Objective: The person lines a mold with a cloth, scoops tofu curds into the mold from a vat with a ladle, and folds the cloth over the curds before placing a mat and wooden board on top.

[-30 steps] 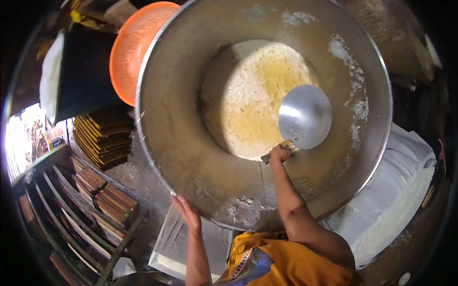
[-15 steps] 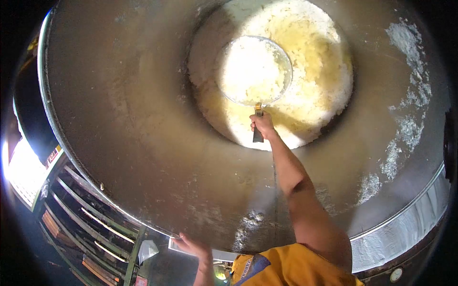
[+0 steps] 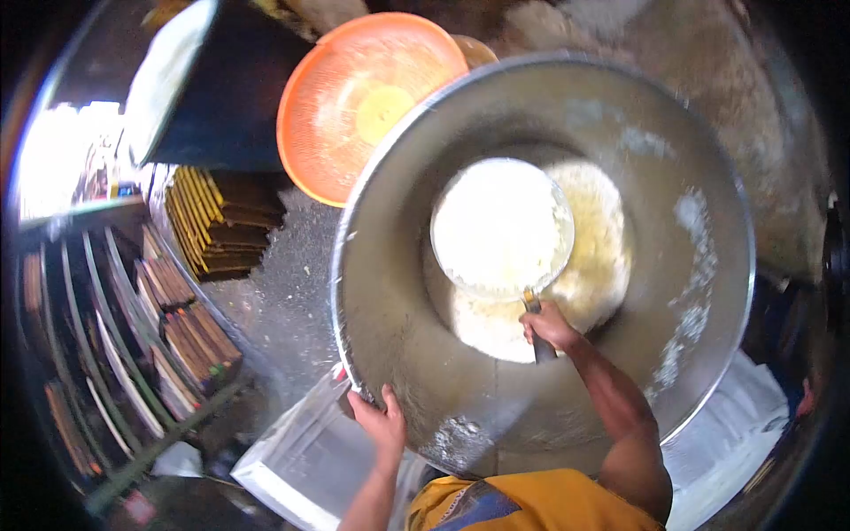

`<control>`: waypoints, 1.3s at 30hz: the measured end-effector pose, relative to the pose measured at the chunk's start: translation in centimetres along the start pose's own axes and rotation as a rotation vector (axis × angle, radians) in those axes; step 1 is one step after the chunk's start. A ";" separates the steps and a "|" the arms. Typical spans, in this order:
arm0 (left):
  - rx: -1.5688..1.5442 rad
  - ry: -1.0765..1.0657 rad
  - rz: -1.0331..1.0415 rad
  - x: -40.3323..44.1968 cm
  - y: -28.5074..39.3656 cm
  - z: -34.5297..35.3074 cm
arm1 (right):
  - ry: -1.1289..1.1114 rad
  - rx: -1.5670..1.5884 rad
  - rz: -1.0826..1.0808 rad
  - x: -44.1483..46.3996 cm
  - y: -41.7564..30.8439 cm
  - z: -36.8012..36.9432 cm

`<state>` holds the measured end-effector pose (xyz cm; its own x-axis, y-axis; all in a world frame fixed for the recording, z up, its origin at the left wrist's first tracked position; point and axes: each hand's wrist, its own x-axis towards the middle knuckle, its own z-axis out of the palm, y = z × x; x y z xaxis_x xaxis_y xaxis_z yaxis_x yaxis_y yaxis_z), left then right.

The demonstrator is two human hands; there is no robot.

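My right hand (image 3: 551, 326) is wrapped around the dark handle of a round, thin-rimmed scoop (image 3: 503, 228). Brightly lit white food, grainy or crumbly at its edge, fills the scoop; whether its bottom is mesh is hidden. Beneath it, a pale yellow-white mass (image 3: 602, 234) lies at the bottom of a big metal vat (image 3: 403, 310). The scoop is inside the vat's mouth, above that mass. At the vat's near-left edge, my left hand (image 3: 381, 425) straddles the rim, thumb on the inner side. White residue clings to the vat's right wall.
An orange plastic basin (image 3: 328, 115) stands beyond the vat's upper left. Further left are stacked yellow-edged boards (image 3: 199, 217) and a rack (image 3: 115, 425) holding wooden pieces. Whitish sheeting (image 3: 301, 460) lies below the vat's near-left edge, with more (image 3: 730, 442) at the right.
The view has pulled back, bringing the orange basin and yellow-edged boards into sight. The scoop appears raised towards me, still in my right hand. My left hand has come onto the rim.
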<state>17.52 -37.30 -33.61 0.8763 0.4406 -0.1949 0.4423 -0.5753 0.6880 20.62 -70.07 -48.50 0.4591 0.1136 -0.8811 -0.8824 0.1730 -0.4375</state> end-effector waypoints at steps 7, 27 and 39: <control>-0.201 -0.072 0.171 0.4 -1.8 -2.4 | 0.100 -0.556 0.014 -19.2 -10.3 5.2; -0.585 0.049 -1.154 -40.7 -53.2 -22.2 | -0.775 -1.332 0.191 -35.9 19.5 62.1; -0.948 0.795 -1.062 -51.9 -54.7 -8.9 | -0.912 -1.349 0.487 -28.8 41.8 78.4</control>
<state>-53.81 -22.59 -54.91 -0.1752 0.7372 -0.6526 0.2167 0.6754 0.7049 -21.47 10.56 -27.33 -0.3790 0.4678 -0.7984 -0.1819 -0.8836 -0.4314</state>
